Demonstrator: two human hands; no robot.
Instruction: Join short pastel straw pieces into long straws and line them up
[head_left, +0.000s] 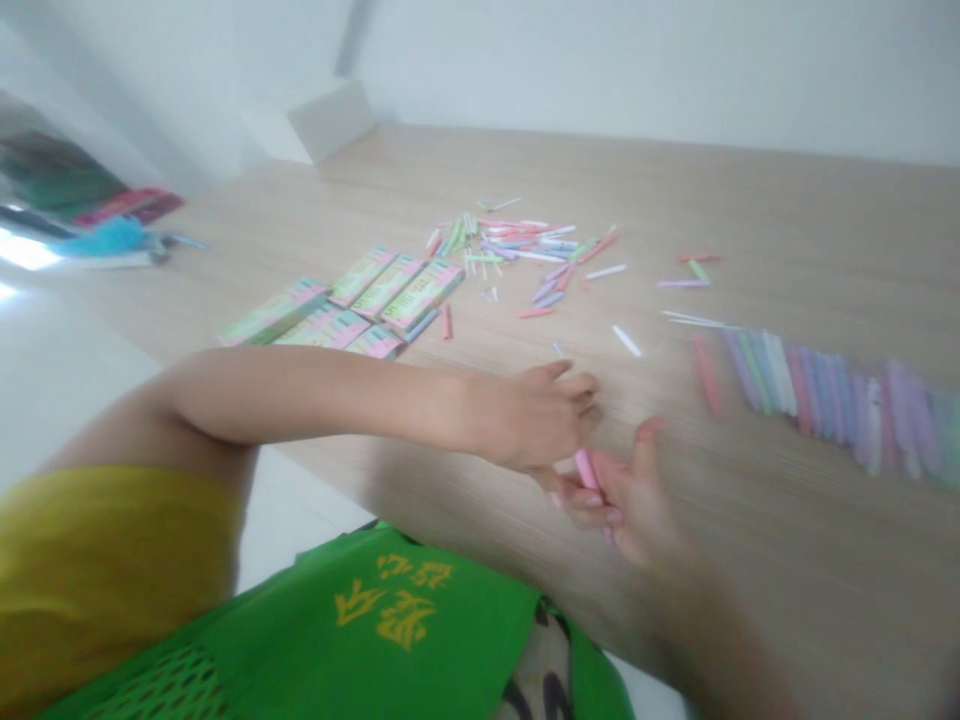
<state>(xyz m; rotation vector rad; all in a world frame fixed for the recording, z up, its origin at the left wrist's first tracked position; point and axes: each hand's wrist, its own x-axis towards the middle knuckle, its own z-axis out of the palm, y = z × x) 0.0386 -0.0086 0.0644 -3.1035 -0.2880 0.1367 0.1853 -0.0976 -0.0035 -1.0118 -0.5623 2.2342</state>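
Right hand (634, 495) is gripping pink stick (588, 470), fingers curling around it, low over near side of desk (810, 230). Left hand (536, 415) is hovering right up against it, fingers half bent, can't tell if it's pinching anything, kinda blurry. Small printed boxes (337, 325) are sitting off left, loose pastel sticks (517, 240) are lying messy further back, neat row of sticks (829, 395) is running along right side.
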